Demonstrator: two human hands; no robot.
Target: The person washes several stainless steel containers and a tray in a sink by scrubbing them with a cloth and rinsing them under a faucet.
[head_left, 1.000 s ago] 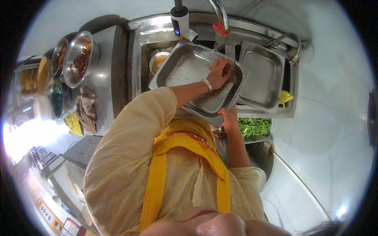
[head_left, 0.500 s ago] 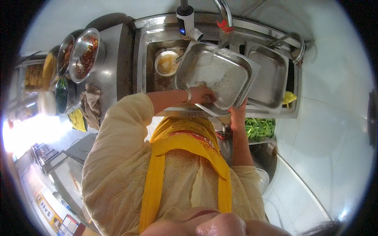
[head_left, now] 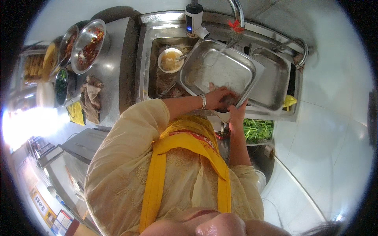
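A rectangular steel tray (head_left: 214,69) lies tilted over the sink, its inside wet. My right hand (head_left: 237,115) grips its near right corner, fingers wrapped over the rim. Bent inside that same corner, my left hand (head_left: 220,96), with a bracelet at the wrist, is closed on a dark scouring pad (head_left: 227,103) pressed against the tray; the pad's exact make is hard to tell. Above the far rim hangs a curved faucet (head_left: 237,11) with a red tie on its spout. A thin stream seems to fall from it into the tray.
In the left basin (head_left: 153,84) stands a white bowl (head_left: 170,60) of cloudy liquid with a utensil. Another steel tray (head_left: 271,78) sits right. Leafy greens (head_left: 258,129) are below. A steel bowl of chopped red chillies (head_left: 88,47) and a rag (head_left: 91,98) lie on the left counter.
My left hand has shifted right and closer to my right hand, into the tray's near right corner. The right hand keeps its hold on the rim. The whole view has shifted slightly.
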